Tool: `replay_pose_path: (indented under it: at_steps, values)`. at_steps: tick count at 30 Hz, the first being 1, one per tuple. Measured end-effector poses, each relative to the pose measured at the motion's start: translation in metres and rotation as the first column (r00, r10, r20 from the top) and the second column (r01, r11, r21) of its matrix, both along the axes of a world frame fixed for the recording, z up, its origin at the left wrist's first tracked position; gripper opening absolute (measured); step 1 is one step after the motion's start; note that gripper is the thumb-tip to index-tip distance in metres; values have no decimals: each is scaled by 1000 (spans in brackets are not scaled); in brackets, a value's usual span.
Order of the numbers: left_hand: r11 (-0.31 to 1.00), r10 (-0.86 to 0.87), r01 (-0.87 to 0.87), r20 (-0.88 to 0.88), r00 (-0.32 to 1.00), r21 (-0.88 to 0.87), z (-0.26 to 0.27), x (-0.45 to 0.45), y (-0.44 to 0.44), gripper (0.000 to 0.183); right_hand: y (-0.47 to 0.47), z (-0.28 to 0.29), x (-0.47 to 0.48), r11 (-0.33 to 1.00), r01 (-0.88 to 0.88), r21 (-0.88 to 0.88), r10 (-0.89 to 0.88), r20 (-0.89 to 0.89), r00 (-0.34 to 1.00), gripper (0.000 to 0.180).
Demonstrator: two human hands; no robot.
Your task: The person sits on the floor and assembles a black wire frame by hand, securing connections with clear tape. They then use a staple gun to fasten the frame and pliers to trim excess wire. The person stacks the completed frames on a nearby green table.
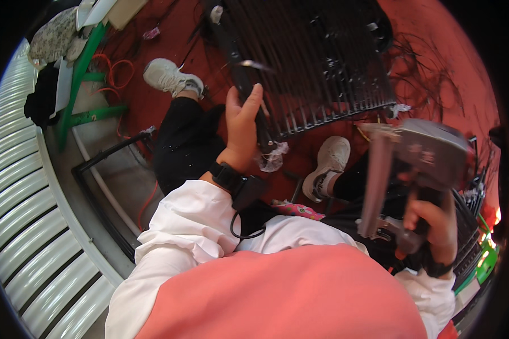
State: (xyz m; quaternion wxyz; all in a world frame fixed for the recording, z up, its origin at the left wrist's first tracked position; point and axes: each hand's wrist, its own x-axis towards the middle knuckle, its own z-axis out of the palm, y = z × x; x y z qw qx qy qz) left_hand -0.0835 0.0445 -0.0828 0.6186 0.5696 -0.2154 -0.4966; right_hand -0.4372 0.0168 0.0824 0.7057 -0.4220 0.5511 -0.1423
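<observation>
My left hand (pixel 242 123) is around the thick black edge rail (pixel 241 76) of a large woven panel (pixel 309 63). Closely spaced black strands run across this panel, and it leans in front of my legs. Clear plastic wrap (pixel 273 158) covers the near end of the rail. On the right, my right hand (pixel 432 222) grips a grey power stapler or nailer (pixel 430 150), blurred, apart from the panel. The tool's long magazine (pixel 375 186) points down toward my lap. A small blurred shiny sliver (pixel 254 64) shows over the rail.
Loose black strands (pixel 424 72) litter the red floor (pixel 454 38). An orange hose (pixel 118 74) coils beside a green metal stand (pixel 82 84). A ribbed silvery surface (pixel 29 203) curves along the left. Another black slatted piece (pixel 466 237) sits behind the right hand.
</observation>
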Motion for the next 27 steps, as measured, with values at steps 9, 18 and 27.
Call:
replay_pose_path:
  at_steps: [9,18,27]
  values:
    - [993,-18,-6,199,980,121,4,3,4,30,145,63,-186,577,663,-478,-760,-15,650,44]
    - [897,-439,427,368,820,118,25,26,12,35,295,-133,-193,786,601,-145,-614,-299,730,32]
    - [803,-587,499,287,757,325,53,34,7,46,260,-330,-159,933,245,-265,-335,-387,859,80]
